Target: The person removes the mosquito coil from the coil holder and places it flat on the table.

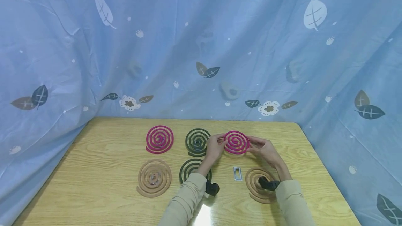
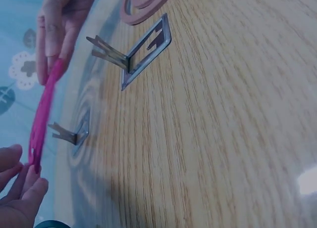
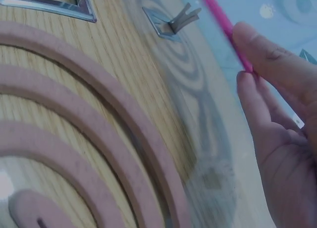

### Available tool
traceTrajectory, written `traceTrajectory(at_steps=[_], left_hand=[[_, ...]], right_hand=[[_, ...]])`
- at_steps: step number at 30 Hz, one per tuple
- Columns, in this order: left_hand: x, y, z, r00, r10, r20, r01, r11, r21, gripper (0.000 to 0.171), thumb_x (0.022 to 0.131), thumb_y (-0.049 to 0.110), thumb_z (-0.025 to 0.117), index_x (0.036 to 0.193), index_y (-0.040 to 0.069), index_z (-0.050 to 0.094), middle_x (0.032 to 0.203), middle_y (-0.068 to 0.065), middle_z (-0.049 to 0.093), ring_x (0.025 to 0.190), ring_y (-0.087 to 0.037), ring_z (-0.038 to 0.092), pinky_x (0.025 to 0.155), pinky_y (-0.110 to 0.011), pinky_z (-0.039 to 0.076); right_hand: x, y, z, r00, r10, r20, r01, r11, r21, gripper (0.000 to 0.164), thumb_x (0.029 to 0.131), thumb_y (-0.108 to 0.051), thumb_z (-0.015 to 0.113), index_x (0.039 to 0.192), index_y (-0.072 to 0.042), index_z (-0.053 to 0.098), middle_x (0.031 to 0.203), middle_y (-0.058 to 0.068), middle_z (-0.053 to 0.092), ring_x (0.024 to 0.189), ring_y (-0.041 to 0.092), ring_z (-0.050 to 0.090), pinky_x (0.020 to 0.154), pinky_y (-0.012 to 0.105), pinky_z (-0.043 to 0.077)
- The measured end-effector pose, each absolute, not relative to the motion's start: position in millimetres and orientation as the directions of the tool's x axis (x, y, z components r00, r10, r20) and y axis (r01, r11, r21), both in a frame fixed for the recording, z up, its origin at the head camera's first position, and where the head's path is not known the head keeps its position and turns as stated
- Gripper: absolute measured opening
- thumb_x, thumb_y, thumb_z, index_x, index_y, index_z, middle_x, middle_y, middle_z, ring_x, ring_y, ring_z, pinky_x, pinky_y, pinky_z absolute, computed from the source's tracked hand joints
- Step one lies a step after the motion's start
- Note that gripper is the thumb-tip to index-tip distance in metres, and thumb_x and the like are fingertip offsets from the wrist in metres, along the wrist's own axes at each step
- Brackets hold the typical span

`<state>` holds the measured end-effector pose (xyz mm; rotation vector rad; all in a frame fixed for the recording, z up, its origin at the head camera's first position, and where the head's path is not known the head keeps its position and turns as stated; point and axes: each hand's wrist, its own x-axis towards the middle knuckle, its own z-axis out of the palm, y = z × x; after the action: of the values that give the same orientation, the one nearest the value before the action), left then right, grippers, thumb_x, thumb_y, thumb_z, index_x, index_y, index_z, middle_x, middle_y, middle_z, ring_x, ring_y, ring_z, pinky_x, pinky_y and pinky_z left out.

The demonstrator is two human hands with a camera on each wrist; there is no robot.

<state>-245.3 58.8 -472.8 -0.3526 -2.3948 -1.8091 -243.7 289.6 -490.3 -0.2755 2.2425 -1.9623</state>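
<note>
A pink mosquito coil (image 1: 236, 142) is raised above the table between both hands. My left hand (image 1: 215, 149) pinches its left rim, and my right hand (image 1: 266, 152) pinches the right rim between thumb and fingers. In the left wrist view the coil (image 2: 43, 116) appears nearly edge-on. Below it a metal coil stand (image 3: 163, 25) with a raised forked prong rests on the table; the head view does not show this one. A second metal stand (image 1: 237, 174) lies nearer to me, between my forearms.
A brown coil (image 1: 255, 198) lies under my right wrist. Two dark green coils (image 1: 192, 136) are left of my left hand, the nearer partly covered by that forearm. Farther left lie another pink coil (image 1: 149, 138) and a brown coil (image 1: 142, 180). A blue curtain (image 1: 169, 90) borders the wooden table (image 1: 103, 156).
</note>
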Motion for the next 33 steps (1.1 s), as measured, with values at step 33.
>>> traceTrajectory(at_steps=[33], left_hand=[[-240,72,-474,-0.999,0.035,-0.023,-0.021,0.049,0.999,0.038,0.087,-0.005,0.064,0.125,0.0,0.061,0.086,-0.01,0.059,0.07,-0.024,0.067,0.071,-0.038,0.061]], right_hand=[[-245,297,-491,-0.963,-0.27,-0.021,0.001,0.074,-0.997,0.062,0.086,0.005,0.067,0.14,0.01,0.037,0.144,0.033,0.034,0.107,0.004,0.061,0.089,0.033,0.055]])
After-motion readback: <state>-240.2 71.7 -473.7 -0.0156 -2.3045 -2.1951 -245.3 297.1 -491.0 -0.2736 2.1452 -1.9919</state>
